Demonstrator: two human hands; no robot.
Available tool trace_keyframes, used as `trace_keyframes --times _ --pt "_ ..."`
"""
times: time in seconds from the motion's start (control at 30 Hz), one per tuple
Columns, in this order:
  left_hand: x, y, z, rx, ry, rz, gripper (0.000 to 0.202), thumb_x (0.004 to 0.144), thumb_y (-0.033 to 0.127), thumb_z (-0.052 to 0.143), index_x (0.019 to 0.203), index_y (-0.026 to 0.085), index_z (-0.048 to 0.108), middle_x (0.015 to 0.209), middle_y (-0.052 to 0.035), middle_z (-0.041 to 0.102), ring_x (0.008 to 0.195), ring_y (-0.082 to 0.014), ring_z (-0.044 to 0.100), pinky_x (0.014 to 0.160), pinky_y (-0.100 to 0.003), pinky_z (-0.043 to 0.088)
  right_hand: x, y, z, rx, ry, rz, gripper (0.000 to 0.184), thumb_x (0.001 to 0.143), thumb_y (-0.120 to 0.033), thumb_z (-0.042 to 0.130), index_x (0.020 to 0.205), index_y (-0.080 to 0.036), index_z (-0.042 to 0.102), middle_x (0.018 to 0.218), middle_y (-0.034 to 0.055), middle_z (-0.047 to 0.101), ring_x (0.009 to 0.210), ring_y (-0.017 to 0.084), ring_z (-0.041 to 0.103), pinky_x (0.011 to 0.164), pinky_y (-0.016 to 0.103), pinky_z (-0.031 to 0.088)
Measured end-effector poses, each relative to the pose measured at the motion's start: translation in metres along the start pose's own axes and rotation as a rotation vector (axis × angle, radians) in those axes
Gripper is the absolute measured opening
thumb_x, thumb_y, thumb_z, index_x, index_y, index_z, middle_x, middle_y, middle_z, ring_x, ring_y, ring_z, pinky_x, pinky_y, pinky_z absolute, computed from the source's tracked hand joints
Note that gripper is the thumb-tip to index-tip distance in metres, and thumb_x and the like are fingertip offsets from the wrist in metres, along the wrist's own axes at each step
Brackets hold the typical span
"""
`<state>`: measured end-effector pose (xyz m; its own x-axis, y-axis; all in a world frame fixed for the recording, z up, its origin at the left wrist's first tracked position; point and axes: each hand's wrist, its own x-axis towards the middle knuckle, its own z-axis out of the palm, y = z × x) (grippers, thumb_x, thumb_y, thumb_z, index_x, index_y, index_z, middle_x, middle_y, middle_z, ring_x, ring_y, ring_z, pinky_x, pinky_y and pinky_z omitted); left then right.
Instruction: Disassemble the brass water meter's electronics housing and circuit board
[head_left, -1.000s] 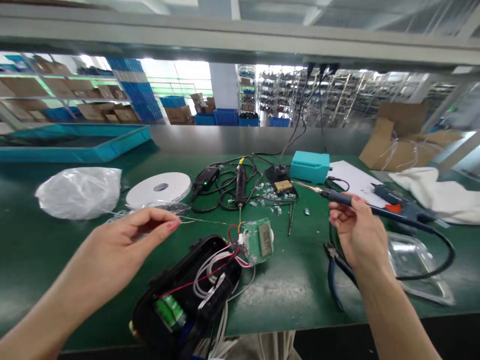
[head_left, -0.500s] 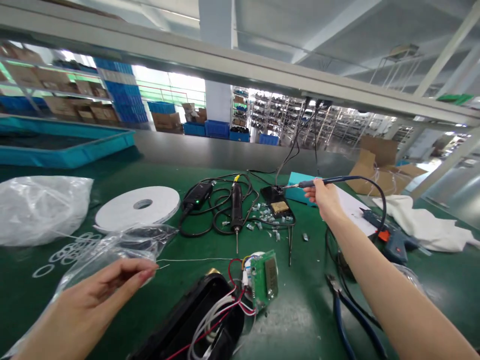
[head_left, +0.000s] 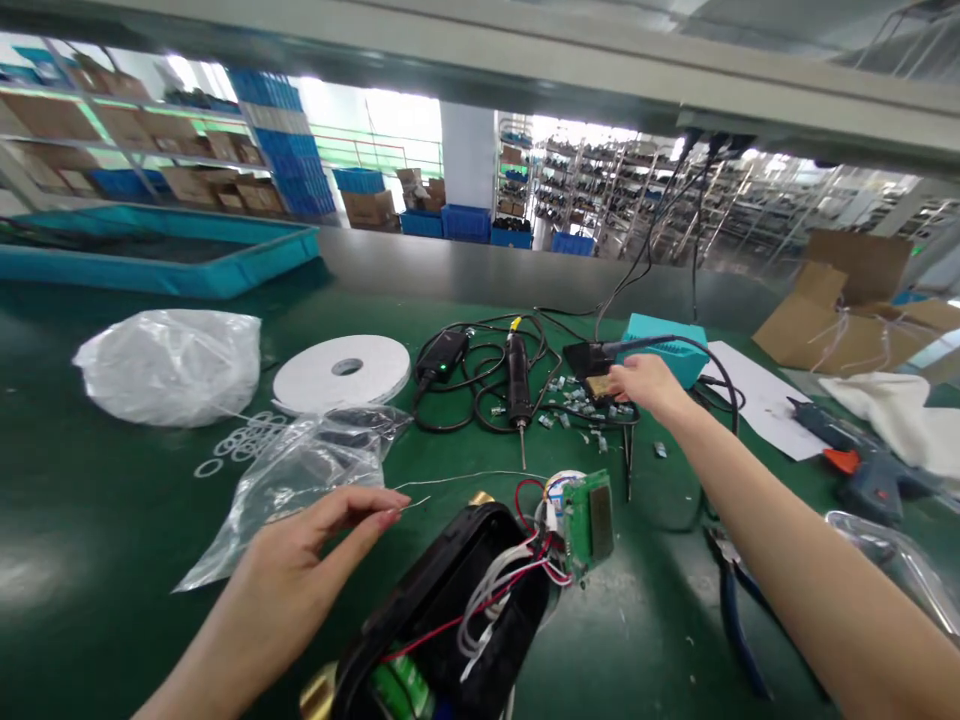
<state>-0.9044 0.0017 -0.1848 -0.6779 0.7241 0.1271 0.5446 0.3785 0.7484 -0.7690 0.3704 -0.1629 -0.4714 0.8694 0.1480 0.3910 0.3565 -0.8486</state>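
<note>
Your right hand (head_left: 646,385) has come down from where it was half a second ago: the soldering iron (head_left: 626,347) that was raised above the stand (head_left: 592,362) now sits low, its tip at the black stand beside the teal station (head_left: 667,345), your fingers wrapped around the handle. Your left hand (head_left: 300,560) has barely shifted, fingers pinched together on the thin solder wire (head_left: 465,478), which runs right toward the green circuit board (head_left: 590,515). That board stands tilted at the rim of the open black casing (head_left: 442,610), just right of your left fingertips and well short of your right hand. Open green tabletop (head_left: 90,540) lies to your left; the right side is crowded with blue pliers (head_left: 731,610) and a glue gun (head_left: 855,465).
</note>
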Motion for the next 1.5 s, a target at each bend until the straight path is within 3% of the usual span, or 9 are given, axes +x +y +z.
trace_keyframes --times 0.13,0.3,0.4,0.6,0.87,1.07,1.17,1.3,1.5 --pt "-0.007 0.005 -0.006 0.004 0.094 0.084 0.03 0.082 0.049 0.055 0.099 0.026 0.064 0.105 -0.0015 0.067 0.086 -0.0201 0.065 0.082 -0.03 0.05 -0.058 -0.005 -0.014 -0.051 -0.134 -0.054 0.02 0.075 -0.023 0.062 0.093 -0.015 0.065 0.074 0.0048 0.07 0.058 0.015 0.062 0.051 0.025 0.043" --pt "-0.05 0.037 -0.016 0.11 0.277 0.064 0.035 0.087 0.051 0.046 0.105 0.024 0.058 0.095 -0.0019 0.066 0.066 -0.0153 0.063 0.056 -0.024 0.051 -0.142 -0.006 -0.037 -0.07 -0.29 -0.061 0.04 0.085 -0.05 0.044 0.098 -0.017 0.063 0.087 0.0059 0.07 0.068 0.016 0.064 0.054 0.026 0.043" --pt "-0.084 0.053 -0.014 0.186 0.235 0.017 0.045 0.085 0.06 0.043 0.106 0.023 0.054 0.084 -0.0018 0.064 0.057 -0.0157 0.062 0.049 -0.025 0.049 -0.185 0.002 -0.047 -0.061 -0.299 0.026 0.046 0.085 -0.056 0.042 0.102 -0.017 0.06 0.088 0.006 0.069 0.067 0.015 0.062 0.057 0.027 0.043" --pt "-0.114 0.059 0.008 0.194 0.016 -0.169 0.045 0.087 0.061 0.035 0.108 0.023 0.048 0.081 -0.0023 0.066 0.073 -0.0228 0.065 0.064 -0.033 0.051 -0.244 0.011 -0.054 -0.049 -0.275 0.064 0.039 0.085 -0.053 0.044 0.098 -0.019 0.059 0.076 0.0013 0.066 0.062 0.014 0.056 0.063 0.027 0.044" --pt "-0.115 0.072 0.012 0.159 0.071 -0.168 0.038 0.09 0.05 0.03 0.107 0.021 0.047 0.082 -0.0044 0.065 0.077 -0.0249 0.064 0.07 -0.036 0.048 -0.275 -0.018 -0.044 -0.075 -0.356 -0.104 0.031 0.087 -0.047 0.044 0.082 -0.022 0.06 0.07 -0.0015 0.061 0.064 0.013 0.053 0.061 0.026 0.037" --pt "-0.116 0.078 0.019 -0.001 -0.06 -0.294 0.038 0.086 0.046 0.044 0.114 0.02 0.037 0.07 -0.0021 0.064 0.059 -0.0243 0.066 0.058 -0.033 0.051 -0.295 -0.01 -0.028 -0.02 -0.443 -0.058 0.032 0.087 -0.047 0.044 0.079 -0.02 0.06 0.066 -0.001 0.058 0.062 0.013 0.05 0.059 0.026 0.035" --pt "-0.109 0.074 0.013 -0.175 -0.076 -0.345 0.029 0.087 0.037 0.042 0.109 0.018 0.037 0.061 -0.0001 0.062 0.047 -0.0214 0.063 0.051 -0.031 0.052 -0.303 0.0 -0.021 0.071 -0.479 -0.002 0.034 0.087 -0.048 0.044 0.08 -0.019 0.059 0.068 -0.0001 0.058 0.061 0.012 0.05 0.059 0.025 0.037" --pt "-0.1 0.06 -0.004 -0.519 -0.147 -0.516 0.016 0.086 0.03 0.038 0.087 0.015 0.044 0.052 -0.004 0.06 0.042 -0.0179 0.058 0.039 -0.024 0.047 -0.304 0.01 -0.012 0.166 -0.448 0.068 0.036 0.085 -0.051 0.047 0.084 -0.017 0.059 0.07 0.0013 0.06 0.06 0.013 0.051 0.058 0.026 0.038" --pt "-0.107 0.058 -0.005 -1.035 -0.199 -0.746 0.027 0.088 0.024 0.032 0.073 0.011 0.05 0.048 -0.0077 0.057 0.033 -0.009 0.047 0.03 -0.013 0.034 -0.296 0.004 0.003 0.342 -0.475 0.181 0.047 0.08 -0.058 0.05 0.095 -0.014 0.06 0.078 0.0058 0.065 0.056 0.012 0.049 0.052 0.026 0.036"
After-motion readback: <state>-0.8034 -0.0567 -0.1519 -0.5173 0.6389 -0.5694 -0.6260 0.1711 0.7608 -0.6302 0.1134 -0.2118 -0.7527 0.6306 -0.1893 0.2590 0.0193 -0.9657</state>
